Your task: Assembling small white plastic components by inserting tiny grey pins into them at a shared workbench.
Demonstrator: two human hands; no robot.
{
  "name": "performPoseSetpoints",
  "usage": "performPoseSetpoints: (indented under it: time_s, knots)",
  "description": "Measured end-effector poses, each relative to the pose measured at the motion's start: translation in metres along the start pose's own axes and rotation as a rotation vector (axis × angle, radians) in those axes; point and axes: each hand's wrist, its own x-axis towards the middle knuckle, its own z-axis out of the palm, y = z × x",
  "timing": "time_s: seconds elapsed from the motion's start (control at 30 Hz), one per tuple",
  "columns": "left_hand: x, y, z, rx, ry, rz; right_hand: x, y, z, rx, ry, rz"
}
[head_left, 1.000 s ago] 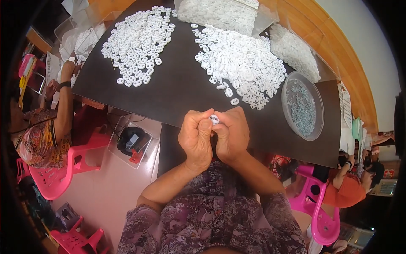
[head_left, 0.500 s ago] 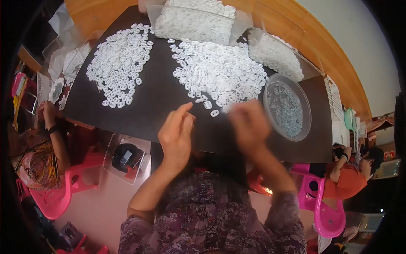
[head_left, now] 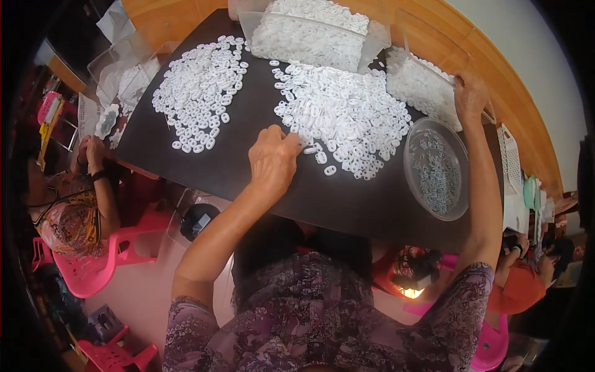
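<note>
My left hand (head_left: 274,158) is at the lower left edge of the large middle pile of white oval two-holed plastic pieces (head_left: 341,111), back up, fingers curled in. Its fingertips touch the pile's edge; whatever they pinch is hidden. My right hand (head_left: 471,96) reaches to the far right, bent over the edge of a clear bin (head_left: 455,74) that holds many white pieces (head_left: 418,84). The hand covers most of its own fingers there. Below that forearm's inner side lies a round clear dish (head_left: 462,197) of small grey metal screws or pins (head_left: 439,177).
A second pile of white ovals (head_left: 201,93) lies to the left on the dark table (head_left: 248,124). A large clear bin (head_left: 310,37) of white pieces stands behind the middle pile. Another person's hands (head_left: 92,152) are at the left; a person in orange (head_left: 517,288) sits right.
My right hand has moved from in front of the middle pile to the far-right bin. My left hand has moved forward to the pile's edge and curled. The whole view has shifted.
</note>
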Motion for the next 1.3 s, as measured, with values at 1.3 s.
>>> performPoseSetpoints:
  time_s: [1.3]
  knots:
    - [-0.037, 0.038, -0.049, -1.462, -0.055, -0.621, -0.152, -0.265, -0.126, 1.459, -0.448, 0.364]
